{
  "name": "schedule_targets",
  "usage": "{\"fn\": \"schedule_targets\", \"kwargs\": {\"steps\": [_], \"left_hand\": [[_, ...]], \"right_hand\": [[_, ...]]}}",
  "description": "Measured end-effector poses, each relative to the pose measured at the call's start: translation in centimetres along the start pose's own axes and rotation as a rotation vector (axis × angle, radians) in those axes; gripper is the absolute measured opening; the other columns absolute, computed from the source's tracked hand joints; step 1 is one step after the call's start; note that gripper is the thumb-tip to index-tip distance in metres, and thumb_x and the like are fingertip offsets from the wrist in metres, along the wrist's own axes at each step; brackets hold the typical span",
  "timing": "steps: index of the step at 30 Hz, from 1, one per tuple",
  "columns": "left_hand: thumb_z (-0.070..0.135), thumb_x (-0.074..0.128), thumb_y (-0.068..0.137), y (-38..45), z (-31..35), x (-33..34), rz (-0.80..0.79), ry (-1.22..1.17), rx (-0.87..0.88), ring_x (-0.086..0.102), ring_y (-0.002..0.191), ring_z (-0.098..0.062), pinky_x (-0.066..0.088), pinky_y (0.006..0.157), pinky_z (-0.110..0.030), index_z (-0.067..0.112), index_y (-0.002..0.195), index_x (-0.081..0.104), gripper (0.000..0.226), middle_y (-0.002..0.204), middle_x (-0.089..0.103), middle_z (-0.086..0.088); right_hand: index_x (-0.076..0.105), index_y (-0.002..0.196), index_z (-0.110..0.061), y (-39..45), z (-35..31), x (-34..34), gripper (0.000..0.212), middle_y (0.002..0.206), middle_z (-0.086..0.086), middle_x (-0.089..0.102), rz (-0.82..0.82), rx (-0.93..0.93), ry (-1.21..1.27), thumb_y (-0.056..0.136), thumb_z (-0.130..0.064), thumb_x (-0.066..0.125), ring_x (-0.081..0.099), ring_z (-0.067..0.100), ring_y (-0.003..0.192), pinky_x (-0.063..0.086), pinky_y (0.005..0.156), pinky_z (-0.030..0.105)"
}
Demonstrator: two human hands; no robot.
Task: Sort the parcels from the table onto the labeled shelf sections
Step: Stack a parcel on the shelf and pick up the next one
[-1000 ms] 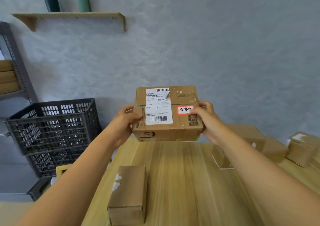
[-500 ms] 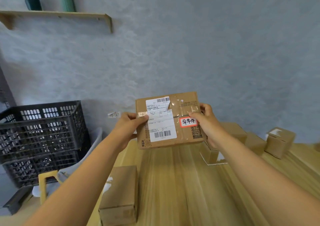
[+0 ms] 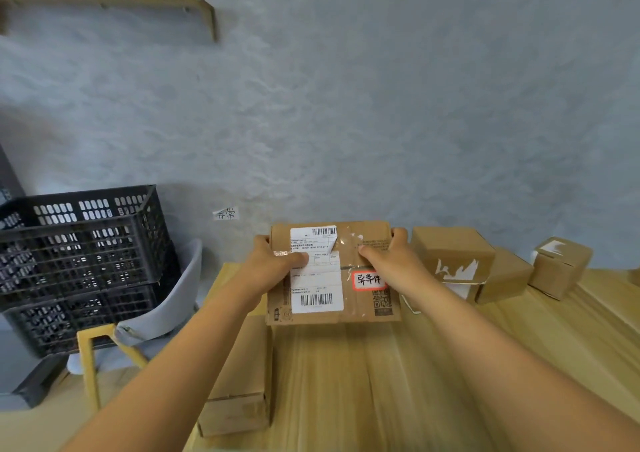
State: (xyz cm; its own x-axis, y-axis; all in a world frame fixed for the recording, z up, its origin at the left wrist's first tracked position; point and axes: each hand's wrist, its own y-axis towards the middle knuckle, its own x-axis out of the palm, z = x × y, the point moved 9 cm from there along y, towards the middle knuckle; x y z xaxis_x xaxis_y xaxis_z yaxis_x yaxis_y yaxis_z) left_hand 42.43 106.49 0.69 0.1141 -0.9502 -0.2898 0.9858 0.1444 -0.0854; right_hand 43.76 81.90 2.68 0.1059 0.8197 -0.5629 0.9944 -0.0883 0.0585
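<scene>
Cardboard parcel (image 3: 360, 275) gripped at both side edges and held above the far part of the wooden table (image 3: 381, 382), top face tilted toward the camera. Left hand (image 3: 273, 264) wrapped round the left edge, thumb pressed flat on the top face over the shipping label (image 3: 317, 271), remaining fingers hidden behind the box. Right hand (image 3: 391, 261) clasping the right edge, thumb lying across the taped centre seam, fingertips curled over the far corner. White shipping label with a barcode at top and another at bottom, upper right corner peeled and folded; small print too blurred to read. Red-bordered white sticker (image 3: 370, 280) with three handwritten Chinese characters, just right of the label and above a printed QR code (image 3: 381, 301). Printed brown marks at the lower left corner, illegible. Small paper tag (image 3: 225, 213) with handwritten characters stuck on the grey wall (image 3: 381, 105), left of the parcel. Elongated carton (image 3: 239, 375) lying at the table's near left edge, below the held parcel. Three further cartons along the right rear: torn-label carton (image 3: 453, 254), plain carton (image 3: 505, 275) beside it, small carton (image 3: 559, 266) farther right. Stacked black crates (image 3: 79, 261) at left, with a grey chair (image 3: 166, 306) between crates and table. Wall shelf (image 3: 114, 5) at upper left.
</scene>
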Motion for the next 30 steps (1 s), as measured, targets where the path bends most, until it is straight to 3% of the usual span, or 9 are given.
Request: {"fn": "schedule_targets", "kwargs": {"steps": [6, 8, 10, 11, 14, 18, 22, 26, 30], "left_hand": [[0.028, 0.08, 0.081, -0.2, -1.3, 1.7, 0.004, 0.107, -0.001, 0.067, 0.083, -0.009, 0.051, 0.053, -0.019, 0.017, 0.119, 0.033, 0.061, 0.103, 0.066, 0.002], [0.028, 0.08, 0.08, -0.1, -1.5, 2.3, -0.004, 0.122, -0.011, 0.07, 0.087, -0.015, 0.058, 0.062, -0.029, 0.016, 0.118, 0.033, 0.062, 0.105, 0.068, -0.002], [0.027, 0.08, 0.081, -0.1, -1.6, 2.7, -0.019, 0.141, -0.019, 0.071, 0.088, -0.017, 0.061, 0.071, -0.037, 0.015, 0.118, 0.033, 0.061, 0.104, 0.069, -0.002], [0.027, 0.079, 0.081, -0.1, -1.7, 2.8, -0.031, 0.156, -0.026, 0.071, 0.088, -0.018, 0.061, 0.074, -0.039, 0.015, 0.117, 0.033, 0.059, 0.103, 0.069, -0.002], [0.022, 0.077, 0.084, -0.1, -2.1, 3.0, -0.066, 0.189, -0.043, 0.071, 0.09, -0.019, 0.061, 0.078, -0.044, 0.018, 0.109, 0.038, 0.046, 0.106, 0.069, -0.006], [0.018, 0.074, 0.087, 0.1, -2.8, 2.8, -0.082, 0.185, -0.066, 0.07, 0.093, -0.02, 0.06, 0.074, -0.04, 0.013, 0.123, 0.035, 0.054, 0.112, 0.068, -0.009], [0.015, 0.073, 0.088, 0.3, -3.5, 2.8, -0.105, 0.145, -0.073, 0.069, 0.086, -0.016, 0.056, 0.061, -0.033, 0.016, 0.141, 0.027, 0.071, 0.112, 0.068, -0.006], [0.014, 0.072, 0.089, 0.5, -3.5, 2.9, -0.149, 0.166, -0.043, 0.07, 0.092, -0.02, 0.06, 0.07, -0.04, 0.031, 0.149, 0.016, 0.084, 0.117, 0.065, -0.004], [0.014, 0.073, 0.088, 0.6, -3.4, 2.9, -0.16, 0.172, -0.02, 0.07, 0.091, -0.018, 0.06, 0.064, -0.035, 0.03, 0.144, 0.024, 0.076, 0.115, 0.066, -0.003]], "right_hand": [[0.024, 0.144, -0.011, 0.6, 2.3, 1.4, 0.11, 0.136, 0.007, 0.052, -0.045, 0.167, -0.083, 0.067, -0.081, 0.061, 0.057, 0.027, 0.118, 0.05, 0.098, 0.045], [0.019, 0.148, -0.01, 0.7, 2.0, 1.8, 0.123, 0.142, 0.006, 0.047, -0.024, 0.147, -0.123, 0.06, -0.085, 0.063, 0.057, 0.024, 0.116, 0.054, 0.09, 0.038], [0.009, 0.151, -0.01, 0.6, 1.9, 2.0, 0.13, 0.146, 0.005, 0.039, 0.011, 0.118, -0.153, 0.06, -0.081, 0.068, 0.056, 0.014, 0.094, 0.051, 0.057, 0.018], [0.007, 0.151, -0.008, 0.6, 2.1, 2.1, 0.13, 0.147, 0.006, 0.036, 0.022, 0.11, -0.171, 0.062, -0.077, 0.072, 0.053, 0.011, 0.088, 0.043, 0.048, 0.014], [0.023, 0.147, -0.009, 0.7, 3.9, 2.4, 0.11, 0.145, 0.007, 0.041, 0.019, 0.136, -0.195, 0.069, -0.066, 0.076, 0.057, 0.021, 0.113, 0.043, 0.071, 0.024], [0.034, 0.136, -0.009, 1.3, 4.8, 2.6, 0.088, 0.133, 0.008, 0.053, -0.011, 0.112, -0.181, 0.075, -0.057, 0.076, 0.059, 0.025, 0.114, 0.05, 0.083, 0.033], [0.03, 0.138, -0.006, 1.9, 4.5, 2.5, 0.094, 0.133, 0.01, 0.053, -0.03, 0.092, -0.209, 0.075, -0.06, 0.074, 0.06, 0.025, 0.111, 0.047, 0.077, 0.031], [0.006, 0.154, -0.022, 1.5, 3.9, 3.1, 0.114, 0.147, 0.012, 0.042, -0.067, 0.08, -0.286, 0.071, -0.08, 0.059, 0.056, 0.027, 0.121, 0.047, 0.079, 0.032], [0.024, 0.146, -0.024, 1.1, 3.3, 3.5, 0.108, 0.141, 0.009, 0.04, -0.031, 0.027, -0.457, 0.064, -0.083, 0.063, 0.053, 0.025, 0.119, 0.041, 0.066, 0.031]]}}
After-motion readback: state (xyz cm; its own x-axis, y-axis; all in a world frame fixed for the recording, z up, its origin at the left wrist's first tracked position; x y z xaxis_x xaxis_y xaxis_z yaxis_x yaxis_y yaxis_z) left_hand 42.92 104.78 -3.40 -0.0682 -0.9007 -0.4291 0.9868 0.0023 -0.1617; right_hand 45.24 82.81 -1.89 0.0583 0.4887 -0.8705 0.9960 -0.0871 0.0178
